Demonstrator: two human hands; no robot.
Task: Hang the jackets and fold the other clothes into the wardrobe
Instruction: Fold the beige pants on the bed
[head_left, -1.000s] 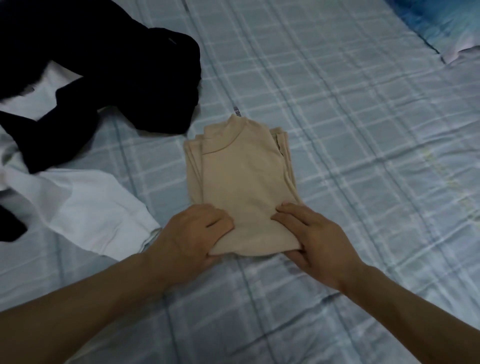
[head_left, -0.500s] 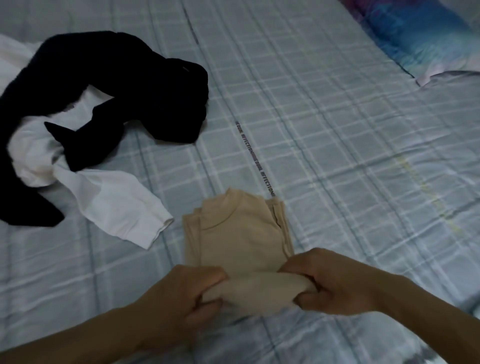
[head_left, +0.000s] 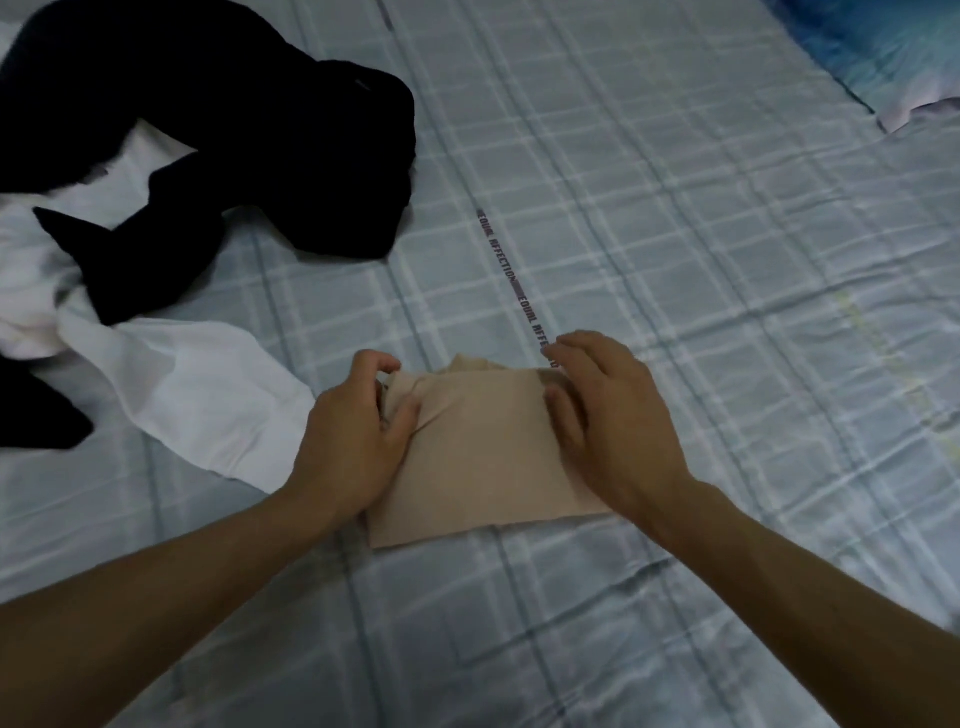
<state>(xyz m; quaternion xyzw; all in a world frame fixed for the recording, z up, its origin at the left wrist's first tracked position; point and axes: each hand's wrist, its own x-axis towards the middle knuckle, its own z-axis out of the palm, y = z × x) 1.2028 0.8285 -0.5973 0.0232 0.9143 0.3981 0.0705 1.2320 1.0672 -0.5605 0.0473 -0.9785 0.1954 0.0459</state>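
A beige top (head_left: 483, 457) lies folded in half on the bed, its collar just showing past the far edge of the fold. My left hand (head_left: 353, 441) pinches the far left corner of the folded layer between thumb and fingers. My right hand (head_left: 608, 415) lies on the right side of the top, fingers spread and pressing down at its far right corner. A black garment (head_left: 249, 156) sprawls unfolded at the upper left. A white garment (head_left: 208, 400) lies partly under it, one sleeve stretching toward my left hand.
The bed is covered by a pale blue checked sheet (head_left: 701, 260) with a printed text stripe running away from the beige top. A blue pillow (head_left: 883, 57) sits at the upper right corner.
Both hands lifted the near hem of the beige top and carried it away from me onto the collar end, halving its length. The hands now rest at the far edge.
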